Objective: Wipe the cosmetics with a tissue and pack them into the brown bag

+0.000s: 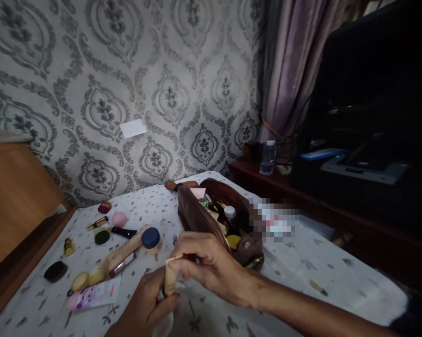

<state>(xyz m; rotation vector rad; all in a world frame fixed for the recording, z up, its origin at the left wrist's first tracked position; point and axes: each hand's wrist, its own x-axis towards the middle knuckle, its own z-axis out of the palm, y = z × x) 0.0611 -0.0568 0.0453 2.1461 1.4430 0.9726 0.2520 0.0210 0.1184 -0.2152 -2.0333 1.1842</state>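
Observation:
My left hand [149, 297] is closed around a small, flat beige item [170, 277] with a pale upper edge, low in the middle of the view. Its kind does not show clearly. My right hand [213, 264] pinches at the upper part of that item, fingers bent inward and partly hiding it. Just beyond my right hand stands an unzipped brown bag [197, 210], filled with cosmetics. Among its contents are a bottle with a white cap [229, 213] and a yellow round thing [233, 242].
Left on the patterned cloth [211, 318] lie a jar with a blue lid [151, 238], a pink sponge [119, 219], a black-handled brush [124, 232], a purple-and-white tube [93, 296] and several other cosmetics. A water bottle [267, 158] stands on the dark red furniture at right.

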